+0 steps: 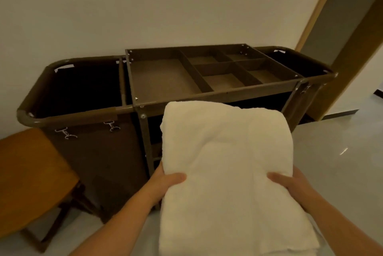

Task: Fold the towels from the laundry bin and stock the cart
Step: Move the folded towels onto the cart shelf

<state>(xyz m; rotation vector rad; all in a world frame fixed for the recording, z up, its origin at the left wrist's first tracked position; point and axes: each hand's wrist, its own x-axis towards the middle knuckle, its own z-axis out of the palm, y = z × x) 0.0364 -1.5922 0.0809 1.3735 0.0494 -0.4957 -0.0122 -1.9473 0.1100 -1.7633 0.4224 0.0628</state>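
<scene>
White towel (pixel 226 158): head view, six o'clock; folded, thick, in front of the cart (pixel 78 116) at twelve.
Left hand (pixel 165 181): grips the towel's left edge, thumb on top.
Right hand (pixel 290 183): grips the right edge likewise.
Handling: likely light, soft and floppy; support both edges from beneath so the folds hold.

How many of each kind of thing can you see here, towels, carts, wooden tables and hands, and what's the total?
Towels: 1, the folded white towel
Carts: 1, the brown cart
Wooden tables: 1, the wooden table left of the cart
Hands: 2, the left hand and the right hand, both gripping the towel
Total: 5
</scene>
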